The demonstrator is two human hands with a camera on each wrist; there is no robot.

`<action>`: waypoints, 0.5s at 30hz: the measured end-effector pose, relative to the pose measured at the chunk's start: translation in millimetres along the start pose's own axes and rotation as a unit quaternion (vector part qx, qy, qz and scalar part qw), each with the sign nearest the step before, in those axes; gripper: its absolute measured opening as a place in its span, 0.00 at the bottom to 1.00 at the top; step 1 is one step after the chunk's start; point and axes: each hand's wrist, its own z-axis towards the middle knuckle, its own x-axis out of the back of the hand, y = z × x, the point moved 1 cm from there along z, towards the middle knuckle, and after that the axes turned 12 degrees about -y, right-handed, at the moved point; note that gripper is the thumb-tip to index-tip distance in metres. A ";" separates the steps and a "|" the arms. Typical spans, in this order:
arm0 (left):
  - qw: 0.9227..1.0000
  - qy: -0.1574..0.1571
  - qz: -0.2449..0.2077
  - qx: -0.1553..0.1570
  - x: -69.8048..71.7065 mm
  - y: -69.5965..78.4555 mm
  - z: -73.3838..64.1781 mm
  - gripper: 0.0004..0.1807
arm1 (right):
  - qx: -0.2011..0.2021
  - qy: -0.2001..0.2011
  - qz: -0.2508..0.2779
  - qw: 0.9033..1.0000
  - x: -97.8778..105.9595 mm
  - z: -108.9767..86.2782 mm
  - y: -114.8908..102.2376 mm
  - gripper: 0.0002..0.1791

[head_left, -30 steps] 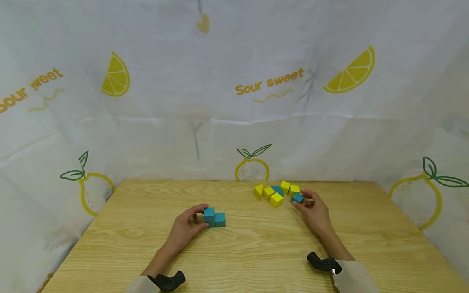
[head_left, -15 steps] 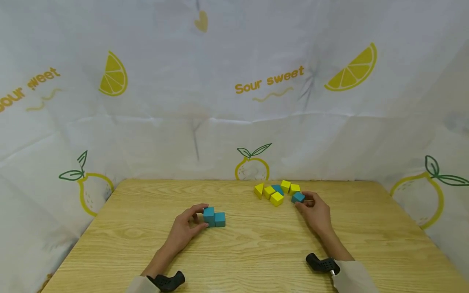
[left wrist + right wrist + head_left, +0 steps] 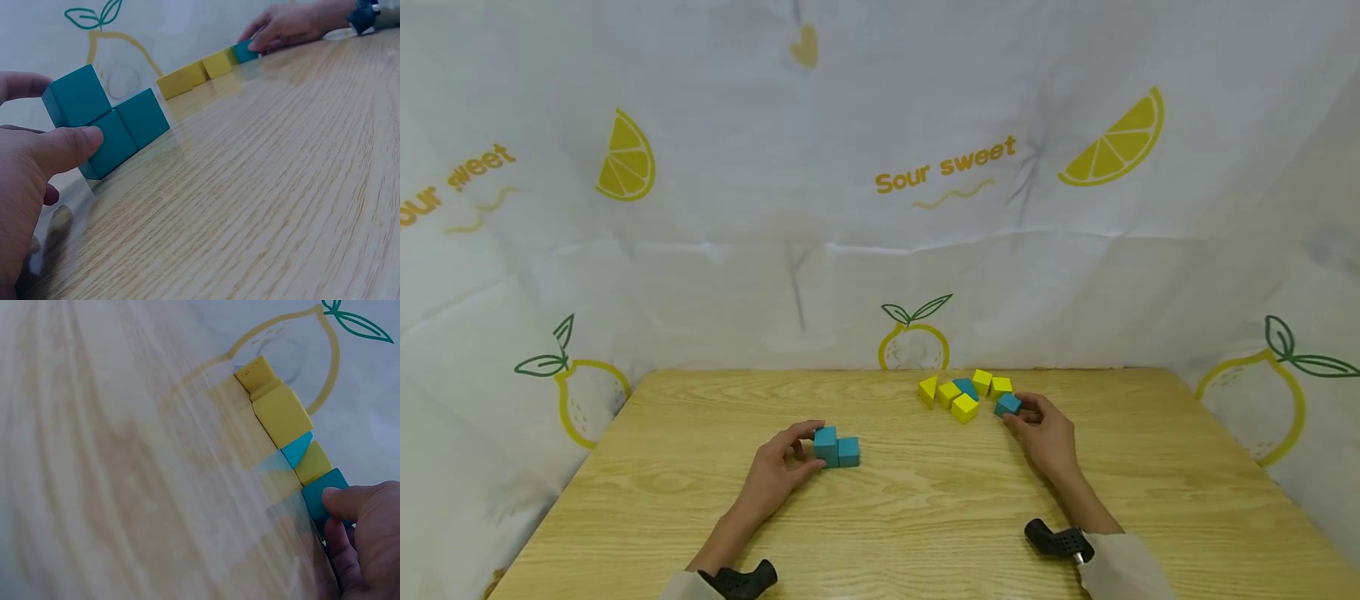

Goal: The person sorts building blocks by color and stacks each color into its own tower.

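Three blue cubes stand together left of the table's middle: an upper blue cube (image 3: 81,94) sits on a lower blue cube (image 3: 114,145), with a side blue cube (image 3: 143,117) against the lower one's right. My left hand (image 3: 778,467) pinches the stacked pair, thumb on the lower cube's near face and a fingertip behind. At the back right, my right hand (image 3: 1047,437) pinches another blue cube (image 3: 1008,405) between thumb and fingers, low at the table, at the right end of a loose group of blocks.
That group holds several yellow cubes (image 3: 965,408), a yellow triangular block (image 3: 928,392) and a blue block (image 3: 966,388) partly hidden among them. The wooden table (image 3: 910,517) ends at a white curtain (image 3: 737,208) printed with lemons. Each wrist wears a black mount (image 3: 1058,540).
Both hands and all the blocks stay nearly as they were. Only the head view shifts slightly.
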 end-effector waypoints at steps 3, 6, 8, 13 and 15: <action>1.000 -0.002 -0.001 -0.002 -0.3 -0.1 -1.4 0.33 | 0.001 0.001 -0.002 1.000 -0.8 -0.8 1.7 0.24; 1.000 -0.006 -0.006 -0.006 0.0 0.2 -2.2 0.33 | 0.000 0.000 -0.002 1.000 -1.3 -1.5 2.6 0.24; 1.000 -0.007 -0.008 -0.011 0.5 0.2 -2.4 0.32 | -0.002 -0.002 0.001 1.000 -1.3 -1.7 2.4 0.24; 1.000 -0.005 -0.005 -0.025 0.9 0.4 -1.7 0.31 | -0.003 -0.005 0.005 1.000 -0.8 -1.2 0.4 0.25; 1.000 -0.001 -0.001 -0.029 0.2 0.4 -1.4 0.31 | -0.003 -0.005 0.006 1.000 -0.5 -1.0 -0.3 0.25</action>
